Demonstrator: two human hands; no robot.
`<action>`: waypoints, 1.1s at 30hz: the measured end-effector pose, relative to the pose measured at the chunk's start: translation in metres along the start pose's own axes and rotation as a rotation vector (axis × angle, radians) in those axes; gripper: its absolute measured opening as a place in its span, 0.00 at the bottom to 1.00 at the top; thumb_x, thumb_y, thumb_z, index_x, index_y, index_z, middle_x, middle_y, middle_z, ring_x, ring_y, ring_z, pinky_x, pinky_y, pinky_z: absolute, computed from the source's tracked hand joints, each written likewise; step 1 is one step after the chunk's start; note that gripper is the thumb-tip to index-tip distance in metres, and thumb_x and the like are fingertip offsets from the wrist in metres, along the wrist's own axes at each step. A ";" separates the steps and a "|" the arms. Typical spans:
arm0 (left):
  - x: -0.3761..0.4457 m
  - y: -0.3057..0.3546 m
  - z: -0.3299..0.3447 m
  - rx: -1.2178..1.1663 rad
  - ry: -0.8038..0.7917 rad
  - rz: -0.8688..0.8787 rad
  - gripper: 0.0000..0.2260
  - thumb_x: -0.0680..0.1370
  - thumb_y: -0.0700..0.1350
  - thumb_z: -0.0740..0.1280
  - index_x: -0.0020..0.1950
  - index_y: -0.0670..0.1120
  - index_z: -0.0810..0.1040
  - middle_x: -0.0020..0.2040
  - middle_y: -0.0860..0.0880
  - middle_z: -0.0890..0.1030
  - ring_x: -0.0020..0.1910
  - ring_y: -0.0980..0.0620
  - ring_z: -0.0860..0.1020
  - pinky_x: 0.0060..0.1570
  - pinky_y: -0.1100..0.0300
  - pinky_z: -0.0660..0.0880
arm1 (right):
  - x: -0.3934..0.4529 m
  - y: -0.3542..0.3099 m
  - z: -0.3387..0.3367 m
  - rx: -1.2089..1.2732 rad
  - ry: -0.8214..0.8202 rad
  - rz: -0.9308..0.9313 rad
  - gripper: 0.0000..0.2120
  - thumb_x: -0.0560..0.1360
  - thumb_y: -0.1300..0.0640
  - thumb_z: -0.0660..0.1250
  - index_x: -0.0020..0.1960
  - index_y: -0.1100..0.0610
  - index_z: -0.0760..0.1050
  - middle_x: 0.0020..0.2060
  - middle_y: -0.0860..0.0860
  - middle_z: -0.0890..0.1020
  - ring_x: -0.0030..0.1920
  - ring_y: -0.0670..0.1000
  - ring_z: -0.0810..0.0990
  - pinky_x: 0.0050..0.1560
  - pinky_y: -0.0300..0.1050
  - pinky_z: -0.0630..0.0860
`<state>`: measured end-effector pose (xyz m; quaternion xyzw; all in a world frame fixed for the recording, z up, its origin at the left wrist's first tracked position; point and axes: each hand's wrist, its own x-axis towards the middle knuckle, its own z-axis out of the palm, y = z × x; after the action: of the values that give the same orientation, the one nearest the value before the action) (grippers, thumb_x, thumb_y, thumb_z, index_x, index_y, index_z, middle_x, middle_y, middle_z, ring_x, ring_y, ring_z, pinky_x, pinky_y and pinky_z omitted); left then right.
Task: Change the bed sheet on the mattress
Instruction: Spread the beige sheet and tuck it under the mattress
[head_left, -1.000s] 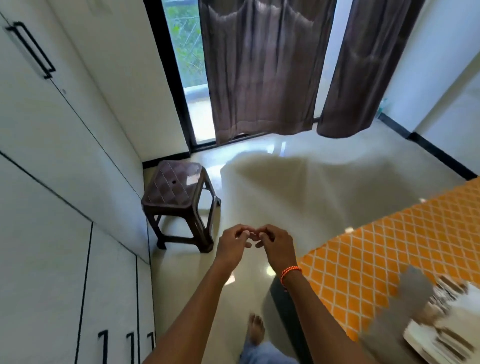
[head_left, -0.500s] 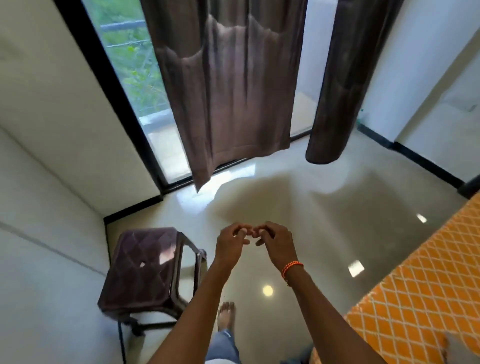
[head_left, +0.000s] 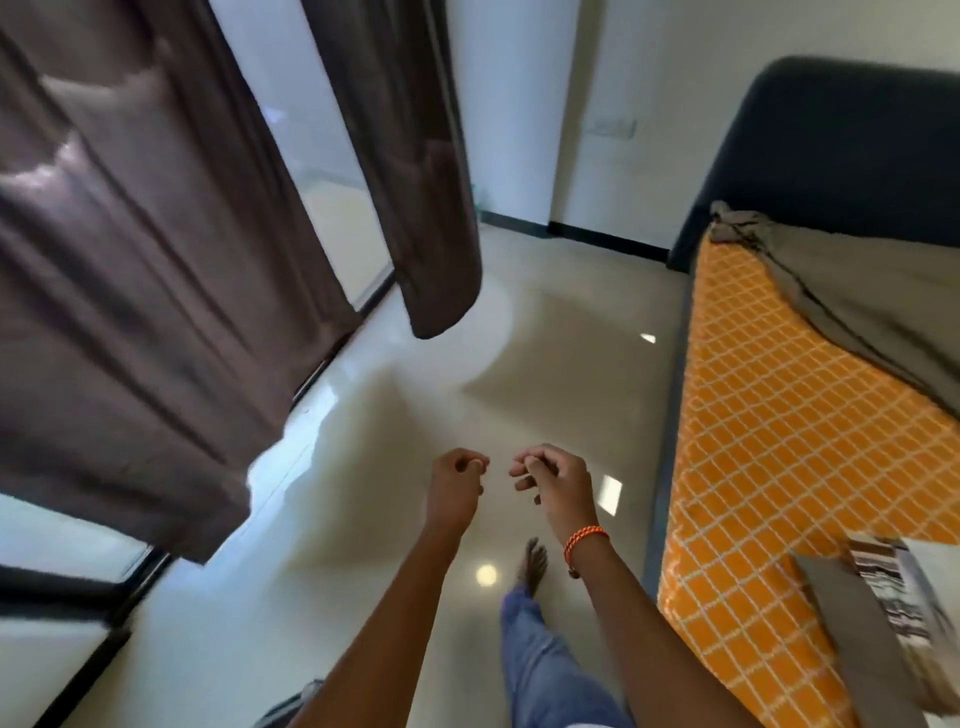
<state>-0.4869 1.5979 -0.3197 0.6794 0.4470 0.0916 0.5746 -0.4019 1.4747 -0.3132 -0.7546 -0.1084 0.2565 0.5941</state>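
Risk: the person is walking barefoot over a glossy floor (head_left: 545, 364) beside the bed, so a slip or a knock against the bed edge is looking possible while both hands are occupied in front
Risk of mix-up: a grey sheet (head_left: 852, 291) is lying loose over the orange mattress (head_left: 789, 441) at right of frame, and a folded striped cloth (head_left: 898, 597) is sitting at lower right; which one is the fresh sheet I cannot tell
Left hand (head_left: 454, 488): fingers curling in, grip holding nothing visible
Right hand (head_left: 556, 483): fingers loosely curling, grip holding nothing visible
Sheet versus grip: the grey sheet is lying well apart, up and right of both hands, untouched
Curtain (head_left: 156, 260): hanging at upper left
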 end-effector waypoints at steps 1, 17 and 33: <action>0.024 0.013 0.014 0.014 -0.045 0.018 0.11 0.82 0.39 0.64 0.49 0.49 0.86 0.45 0.52 0.86 0.44 0.48 0.85 0.44 0.52 0.82 | 0.026 -0.003 -0.006 0.013 0.024 0.000 0.10 0.80 0.65 0.63 0.48 0.60 0.84 0.39 0.54 0.87 0.39 0.52 0.86 0.33 0.32 0.74; 0.325 0.255 0.230 0.113 -0.352 0.112 0.12 0.84 0.41 0.63 0.51 0.50 0.85 0.48 0.52 0.87 0.46 0.53 0.85 0.38 0.68 0.76 | 0.404 -0.083 -0.149 0.026 0.239 0.076 0.10 0.82 0.61 0.64 0.48 0.55 0.83 0.39 0.48 0.87 0.37 0.48 0.86 0.33 0.32 0.74; 0.632 0.432 0.502 0.265 -0.710 0.137 0.12 0.83 0.34 0.62 0.51 0.41 0.85 0.48 0.43 0.86 0.41 0.50 0.82 0.30 0.71 0.71 | 0.739 -0.098 -0.329 0.099 0.653 0.193 0.11 0.82 0.65 0.63 0.48 0.58 0.84 0.37 0.52 0.87 0.37 0.51 0.85 0.40 0.43 0.81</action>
<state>0.4189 1.7237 -0.3555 0.7655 0.1816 -0.1696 0.5935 0.4056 1.5706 -0.3576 -0.7740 0.1719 0.0611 0.6063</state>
